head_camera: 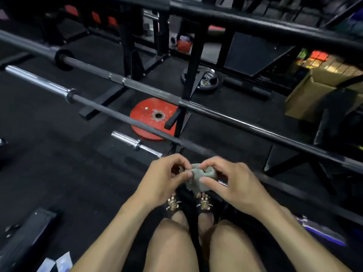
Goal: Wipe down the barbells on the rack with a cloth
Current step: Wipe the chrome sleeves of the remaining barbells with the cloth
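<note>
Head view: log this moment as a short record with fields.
setting: gym floor beside a barbell rack
cloth: small grey cloth, bunched, held between both hands
left hand: left hand pinches the cloth's left edge
right hand: right hand grips its right side
nearest barbell: dark barbell, not touched
floor: red weight plate lying flat

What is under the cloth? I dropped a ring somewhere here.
Below the cloth, held by both hands, only sandalled feet and dark floor show; its folds hide anything inside.

Crumpled grey cloth (198, 176), matt dark-metal barbells (117, 111)
</note>
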Motion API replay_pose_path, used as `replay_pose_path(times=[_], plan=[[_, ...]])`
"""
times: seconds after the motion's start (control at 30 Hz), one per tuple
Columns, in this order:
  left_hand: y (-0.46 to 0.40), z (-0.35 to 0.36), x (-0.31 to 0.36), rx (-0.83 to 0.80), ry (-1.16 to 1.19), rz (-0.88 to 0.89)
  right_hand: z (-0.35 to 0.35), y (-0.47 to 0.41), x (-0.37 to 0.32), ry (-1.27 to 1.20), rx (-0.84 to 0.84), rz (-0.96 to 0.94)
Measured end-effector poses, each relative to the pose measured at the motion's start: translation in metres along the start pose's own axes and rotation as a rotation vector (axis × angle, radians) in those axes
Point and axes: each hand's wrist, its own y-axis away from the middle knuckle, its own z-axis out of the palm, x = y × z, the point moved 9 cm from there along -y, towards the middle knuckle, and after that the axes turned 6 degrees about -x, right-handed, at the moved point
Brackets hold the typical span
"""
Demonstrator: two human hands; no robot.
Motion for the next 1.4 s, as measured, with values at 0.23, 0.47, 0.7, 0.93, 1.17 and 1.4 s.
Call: replay_pose_path(times=[0.23,0.47,0.7,0.93,1.17,1.4], plan=[[-0.035,0.049,-0.065,-0.103,0.298,-0.117,0.032,-0.016,0.095,-0.116,-0.028,0.152],[-0.059,0.073,-0.093,0.050,0.489,-0.206,0.048,-0.036,0.134,-0.420,0.022,0.217],[-0.071,0.096,-0.115,-0.142,0.756,-0.221,0.062,-0.066,0.154,-0.653,0.040,0.262],[-0.080,0.073,-0.148,0.208,0.813,-0.319,0.093,-0.082,0.175,-0.638,0.005,0.371],[-0.084,0.087,-0.151,0.012,0.657,-0.343,0.098,-0.082,0.184,-0.719,0.030,0.363],[-0.089,0.095,-0.141,-0.068,0.727,-0.306,0.101,-0.072,0.193,-0.791,0.123,0.427]])
